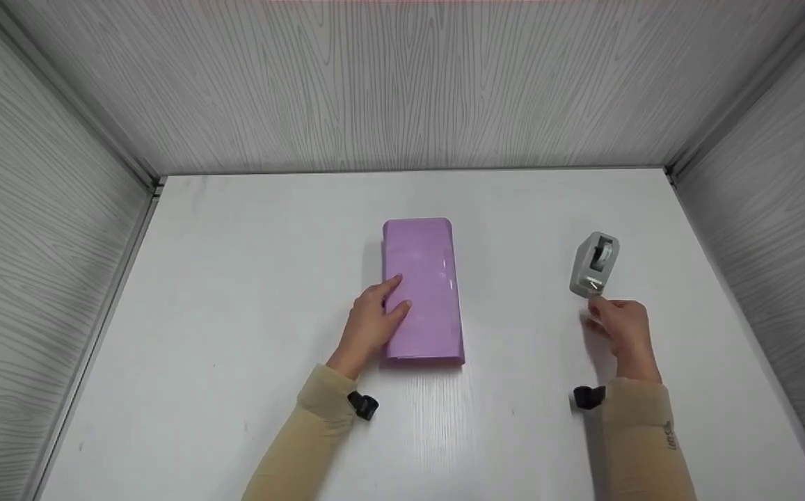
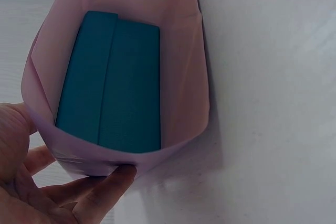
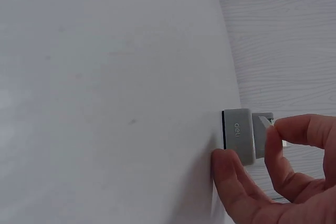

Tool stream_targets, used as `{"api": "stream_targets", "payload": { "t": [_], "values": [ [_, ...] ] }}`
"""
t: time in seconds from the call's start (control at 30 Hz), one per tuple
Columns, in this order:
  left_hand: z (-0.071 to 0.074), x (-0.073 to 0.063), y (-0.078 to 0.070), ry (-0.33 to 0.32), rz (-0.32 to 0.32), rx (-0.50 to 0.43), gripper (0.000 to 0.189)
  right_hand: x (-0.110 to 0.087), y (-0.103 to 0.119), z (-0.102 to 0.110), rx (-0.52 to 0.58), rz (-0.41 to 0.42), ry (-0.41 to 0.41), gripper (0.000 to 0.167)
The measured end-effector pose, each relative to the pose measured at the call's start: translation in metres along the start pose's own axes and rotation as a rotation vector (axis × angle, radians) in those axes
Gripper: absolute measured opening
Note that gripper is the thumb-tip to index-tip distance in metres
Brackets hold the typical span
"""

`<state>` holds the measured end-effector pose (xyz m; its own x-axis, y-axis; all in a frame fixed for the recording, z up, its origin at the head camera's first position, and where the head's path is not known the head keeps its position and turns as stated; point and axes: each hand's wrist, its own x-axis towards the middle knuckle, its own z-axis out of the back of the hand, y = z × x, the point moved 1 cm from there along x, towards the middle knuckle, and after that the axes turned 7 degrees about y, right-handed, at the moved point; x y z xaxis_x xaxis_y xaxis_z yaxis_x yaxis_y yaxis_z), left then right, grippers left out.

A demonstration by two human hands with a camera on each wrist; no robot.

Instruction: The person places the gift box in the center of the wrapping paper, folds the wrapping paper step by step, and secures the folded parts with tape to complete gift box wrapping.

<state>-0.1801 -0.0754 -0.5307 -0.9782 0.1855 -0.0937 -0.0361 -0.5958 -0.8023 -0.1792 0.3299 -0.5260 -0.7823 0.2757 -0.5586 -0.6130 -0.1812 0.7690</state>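
Observation:
Purple wrapping paper (image 1: 423, 289) stands folded up as an open-ended sleeve in the middle of the table. Inside it, in the left wrist view, lies a teal box (image 2: 128, 85) with a lengthwise seam. My left hand (image 1: 369, 323) holds the paper's left side, two fingertips showing on its upper face. To the right, a grey tape dispenser (image 1: 591, 268) with a roll in it sits on the table. At its front end my right hand (image 1: 623, 330) pinches the end of the tape (image 3: 265, 122) between thumb and finger, the other fingers close to the dispenser's body.
The white table (image 1: 256, 278) is bounded by grey wood-grain panels at the back (image 1: 402, 90), left (image 1: 33, 229) and right (image 1: 778, 209). A black wrist camera sits on each cuff, the left one (image 1: 363, 405) near the paper's front end.

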Motion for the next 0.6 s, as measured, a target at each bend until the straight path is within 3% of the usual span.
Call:
{"api": "stream_targets", "payload": {
  "t": [0.33,0.6],
  "values": [
    [0.000,0.001,0.000,0.009,0.018,0.004,0.053,0.007,0.006,0.000,-0.187,0.045,-0.078,0.050],
    [-0.001,0.001,0.000,0.004,0.030,0.007,0.053,0.014,0.012,0.004,-0.337,0.120,-0.146,0.025]
  ]
}}
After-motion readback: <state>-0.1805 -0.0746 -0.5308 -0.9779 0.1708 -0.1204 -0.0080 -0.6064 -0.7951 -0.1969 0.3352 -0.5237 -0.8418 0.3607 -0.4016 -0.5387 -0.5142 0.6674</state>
